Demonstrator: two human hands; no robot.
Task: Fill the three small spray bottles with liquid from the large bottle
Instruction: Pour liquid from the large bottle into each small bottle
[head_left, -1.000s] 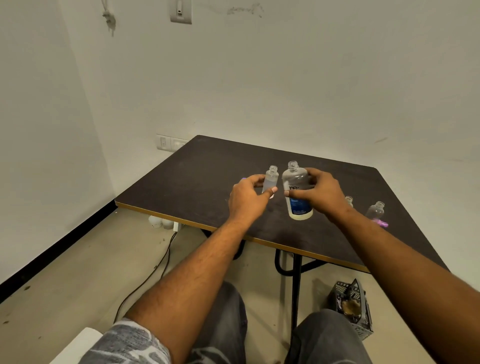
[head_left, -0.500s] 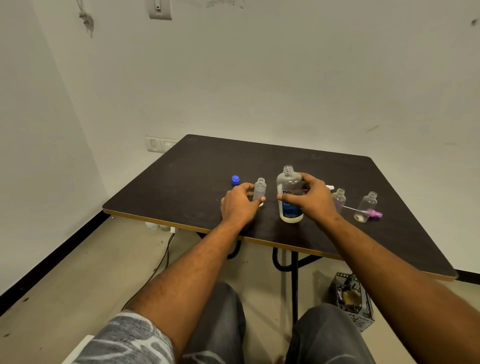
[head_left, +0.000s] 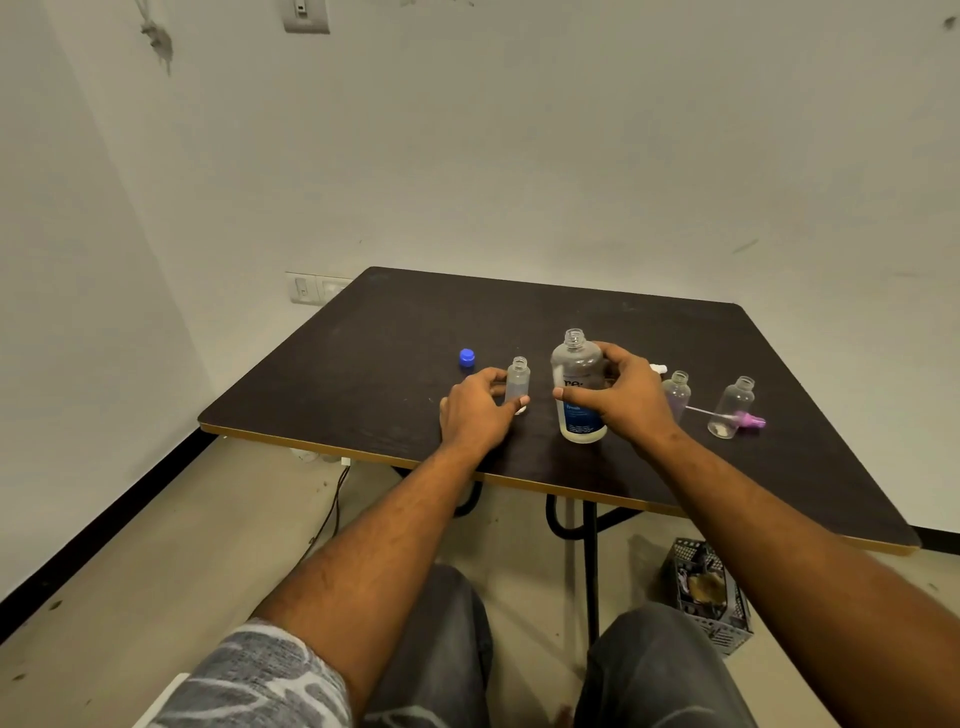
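The large clear bottle (head_left: 575, 384) with a blue label stands uncapped on the dark table (head_left: 395, 332). My right hand (head_left: 623, 400) grips its body. Left of it stands a small open spray bottle (head_left: 518, 378), held low down by my left hand (head_left: 475, 410). To the right, partly behind my right hand, is a second small bottle (head_left: 678, 391). A third small bottle (head_left: 732, 406) stands further right, and a pink spray top (head_left: 748, 420) with its tube lies by its base. A blue cap (head_left: 467, 356) sits to the left.
A small white piece (head_left: 658, 368) lies behind my right hand. The near table edge runs just in front of both hands. Under the table are black legs, a cable and a grey crate (head_left: 711, 597) on the floor. My knees are below.
The view has shifted, so the table now sits lower and wider in view. Both hands keep their holds; both bottles stand on the table.
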